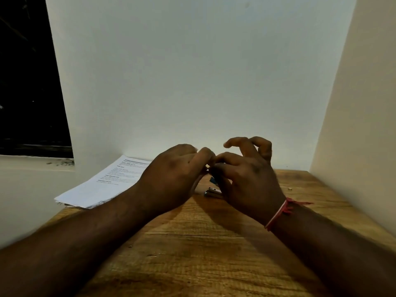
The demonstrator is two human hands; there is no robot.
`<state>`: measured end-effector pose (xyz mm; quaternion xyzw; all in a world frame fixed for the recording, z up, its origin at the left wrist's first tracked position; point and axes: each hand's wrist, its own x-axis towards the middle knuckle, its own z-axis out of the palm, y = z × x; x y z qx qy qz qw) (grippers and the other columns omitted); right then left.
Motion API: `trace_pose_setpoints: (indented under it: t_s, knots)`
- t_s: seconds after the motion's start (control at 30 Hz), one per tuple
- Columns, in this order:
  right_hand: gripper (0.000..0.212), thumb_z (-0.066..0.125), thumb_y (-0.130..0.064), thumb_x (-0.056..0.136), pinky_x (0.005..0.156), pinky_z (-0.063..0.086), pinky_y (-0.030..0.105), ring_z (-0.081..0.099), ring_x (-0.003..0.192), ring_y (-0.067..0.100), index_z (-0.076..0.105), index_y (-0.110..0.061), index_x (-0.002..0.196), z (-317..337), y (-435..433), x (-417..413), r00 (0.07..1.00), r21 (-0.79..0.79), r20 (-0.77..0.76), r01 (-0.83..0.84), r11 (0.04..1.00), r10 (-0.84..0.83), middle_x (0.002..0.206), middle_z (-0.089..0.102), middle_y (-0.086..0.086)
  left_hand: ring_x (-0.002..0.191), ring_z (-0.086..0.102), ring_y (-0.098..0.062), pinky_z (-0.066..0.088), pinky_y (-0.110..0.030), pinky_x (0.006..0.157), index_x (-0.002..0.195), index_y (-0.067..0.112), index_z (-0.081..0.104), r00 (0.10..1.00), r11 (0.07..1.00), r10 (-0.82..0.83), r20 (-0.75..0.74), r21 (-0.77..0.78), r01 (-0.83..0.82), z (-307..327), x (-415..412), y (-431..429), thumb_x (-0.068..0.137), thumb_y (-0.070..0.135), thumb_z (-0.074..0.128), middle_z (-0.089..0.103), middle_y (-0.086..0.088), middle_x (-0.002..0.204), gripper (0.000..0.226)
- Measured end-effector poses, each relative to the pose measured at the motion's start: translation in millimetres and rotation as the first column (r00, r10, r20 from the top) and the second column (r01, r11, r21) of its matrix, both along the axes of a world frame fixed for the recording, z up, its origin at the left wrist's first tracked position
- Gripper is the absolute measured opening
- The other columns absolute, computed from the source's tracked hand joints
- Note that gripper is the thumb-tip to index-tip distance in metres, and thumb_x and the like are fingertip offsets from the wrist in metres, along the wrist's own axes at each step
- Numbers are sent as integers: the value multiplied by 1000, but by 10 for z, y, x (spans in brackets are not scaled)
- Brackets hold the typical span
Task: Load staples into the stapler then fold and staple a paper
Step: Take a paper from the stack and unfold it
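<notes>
Hands: left hand (pixel 173 174) and right hand (pixel 246 179) meet above the middle of the desk (pixel 192 243), fingertips touching each other.
Left grip: fingers curled in and pinched toward the right hand's fingertips; a small pale speck shows at the meeting point, too small to identify, so what it grasps cannot be told.
Right grip: thumb and forefinger pinched toward the left hand, the other fingers lifted and spread; whether anything is held cannot be told.
Stapler (pixel 212 191): lies on the desk just below and between the two hands, mostly hidden by the right hand; a metal end and a bit of blue show.
Paper (pixel 102 183): printed sheets in a loose stack at the far left edge of the desk, partly overhanging it, with the left wrist in front of one corner.
Wrist band (pixel 278 213): red and pale thread around the right wrist.
Surroundings: pale wall (pixel 192 82) behind the desk, dark window (pixel 27 82) at upper left.
</notes>
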<state>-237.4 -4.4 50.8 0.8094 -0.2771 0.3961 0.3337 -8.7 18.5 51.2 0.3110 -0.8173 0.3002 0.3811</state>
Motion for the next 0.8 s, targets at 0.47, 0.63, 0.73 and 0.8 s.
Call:
trace_pose_setpoints:
  t_s: [0.47, 0.63, 0.73, 0.8]
  knots:
    - [12, 85, -21, 91, 103, 30, 51, 66, 119, 20, 85, -32, 87, 194, -217, -344, 981, 39, 180, 66, 997, -72, 95, 82, -20, 86, 70, -30, 59, -47, 70, 114, 18, 68, 988, 990, 138, -75, 20, -137, 163, 313, -115, 98, 15, 80, 75, 0, 91, 21]
    - [41, 82, -63, 91, 100, 33, 51, 66, 124, 21, 82, -30, 116, 179, -238, -340, 963, 79, 269, -3, 997, -19, 114, 80, -16, 82, 68, -35, 59, -51, 70, 103, 17, 71, 983, 985, 170, -72, -1, -171, 156, 404, -195, 94, 11, 82, 71, -5, 85, 15]
    - [54, 81, -69, 86, 100, 36, 52, 66, 126, 22, 81, -29, 122, 59, -209, -204, 982, 138, 186, -49, 989, 23, 119, 80, -13, 91, 76, -40, 65, -54, 79, 106, 14, 81, 989, 990, 141, -44, -23, -142, 109, 328, -173, 91, 6, 89, 80, -7, 89, 19]
    - [32, 80, -54, 92, 100, 36, 49, 67, 123, 21, 84, -30, 113, -44, -233, -142, 983, 161, 171, -92, 983, 64, 115, 81, -15, 90, 77, -37, 66, -55, 84, 109, 13, 85, 995, 995, 98, -19, -22, -98, 83, 268, -149, 93, 7, 87, 82, -5, 91, 18]
